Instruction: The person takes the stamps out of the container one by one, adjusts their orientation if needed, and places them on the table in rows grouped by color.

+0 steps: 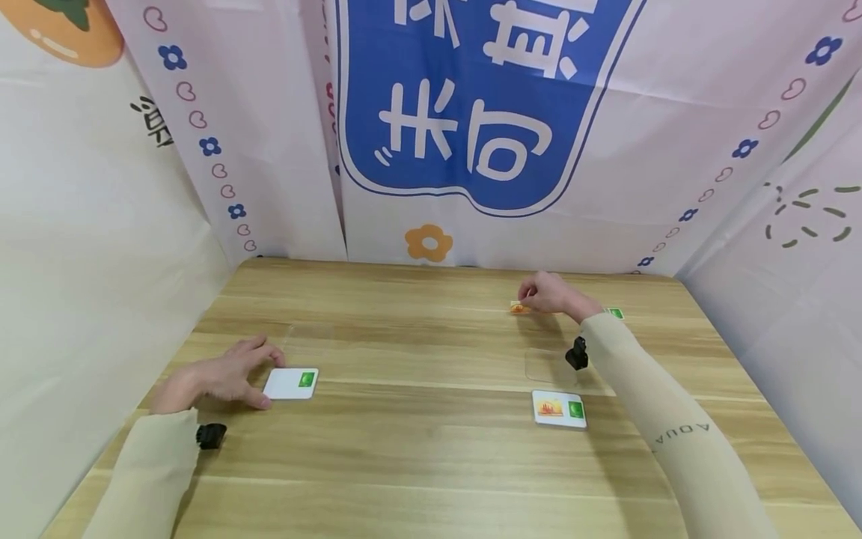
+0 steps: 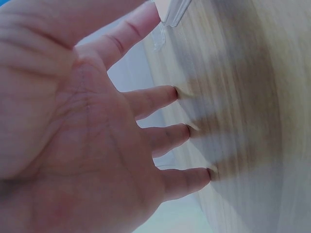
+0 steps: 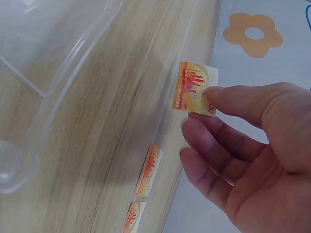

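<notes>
My right hand (image 1: 548,292) is over the far right of the table, pinching a small orange and yellow postage stamp (image 3: 192,90) between thumb and fingers. Two more orange stamps (image 3: 148,171) lie on the wood beside it. My left hand (image 1: 236,372) rests at the left end of a white card stack (image 1: 289,382) with a green stamp in one corner. Its thumb and index fingertips are at the stack's left corners. The other fingers (image 2: 155,99) are straight, tips down on the wood. A second white card stack (image 1: 559,421) at right bears an orange stamp and a green stamp.
A clear plastic tray (image 3: 104,29) is behind the right card stack; another clear tray (image 1: 308,326) is behind the left one. A green stamp (image 1: 616,313) lies right of my right wrist. Printed cloth walls (image 1: 444,232) border the table (image 1: 417,464).
</notes>
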Tool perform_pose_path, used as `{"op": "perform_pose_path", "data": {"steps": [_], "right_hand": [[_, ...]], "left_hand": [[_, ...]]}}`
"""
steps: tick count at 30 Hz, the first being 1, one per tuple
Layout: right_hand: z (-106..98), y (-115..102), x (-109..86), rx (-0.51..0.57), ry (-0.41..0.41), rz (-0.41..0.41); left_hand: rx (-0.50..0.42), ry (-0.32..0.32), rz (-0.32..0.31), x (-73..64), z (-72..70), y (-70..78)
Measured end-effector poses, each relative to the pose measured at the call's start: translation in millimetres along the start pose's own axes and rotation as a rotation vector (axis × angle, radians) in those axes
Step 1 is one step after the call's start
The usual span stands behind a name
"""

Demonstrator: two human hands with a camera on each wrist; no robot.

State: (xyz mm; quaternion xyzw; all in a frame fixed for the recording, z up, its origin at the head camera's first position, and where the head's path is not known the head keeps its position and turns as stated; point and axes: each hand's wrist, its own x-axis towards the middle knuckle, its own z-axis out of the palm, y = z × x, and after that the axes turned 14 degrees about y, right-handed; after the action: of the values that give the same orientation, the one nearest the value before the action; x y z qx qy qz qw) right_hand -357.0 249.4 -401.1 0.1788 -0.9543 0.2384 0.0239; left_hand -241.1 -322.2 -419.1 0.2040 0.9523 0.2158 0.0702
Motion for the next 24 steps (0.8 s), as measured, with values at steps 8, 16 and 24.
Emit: {"op": "perform_pose_path", "data": {"steps": [8,16,24], "right_hand": [[-4.0,5.2,0.1,0.019,-0.029,0.072],[-2.6,10.0,3.0,-0.034,-0.054,0.073],[-2.0,12.0,4.1,-0.051,-0.048,0.106]], "left_hand": [[-0.013,-0.007,0.005,0.5,-1.9,1.4],[-0.014,-0.011,-0.014,0.3,-2.7,2.2],[-0.019,-0.017,-0.02,0.5,-2.4,3.8]]}}
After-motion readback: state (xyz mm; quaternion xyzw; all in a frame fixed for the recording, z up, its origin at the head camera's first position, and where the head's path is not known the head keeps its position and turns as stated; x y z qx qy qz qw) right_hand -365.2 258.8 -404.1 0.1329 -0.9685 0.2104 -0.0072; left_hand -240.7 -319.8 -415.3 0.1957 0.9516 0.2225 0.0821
